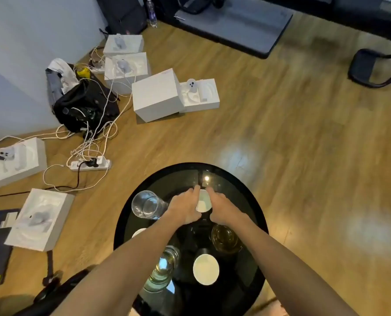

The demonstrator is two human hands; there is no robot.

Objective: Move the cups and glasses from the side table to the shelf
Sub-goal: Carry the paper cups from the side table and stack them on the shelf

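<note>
A: Reaching with both at once. The left hand (185, 207) and right hand (221, 209) flank a small white cup (204, 201) at the far middle of the round black side table (256, 208). The cup sits upright between them, rim up, so there is no long axis to line up with. Neither hand is nearer; the cup is dead centre.

B: Gripping it?

A: Left fingers are curved against its left wall, right fingers against its right wall. Looks like a two-handed hold, but I cannot tell if it has left the tabletop.

B: Count, left to right.

A: Another white cup (139, 232), mostly hidden under the left forearm. A clear tall glass (147, 205) at far left. A clear glass (164, 267) near the front. The held cup. A white cup (205, 269) at front centre. A rounded glass (226, 239) under the right forearm. Three glasses, three cups, all on the table.

B: Shelf?

A: Not in view. My guess is that a straight lift comes next.
</note>
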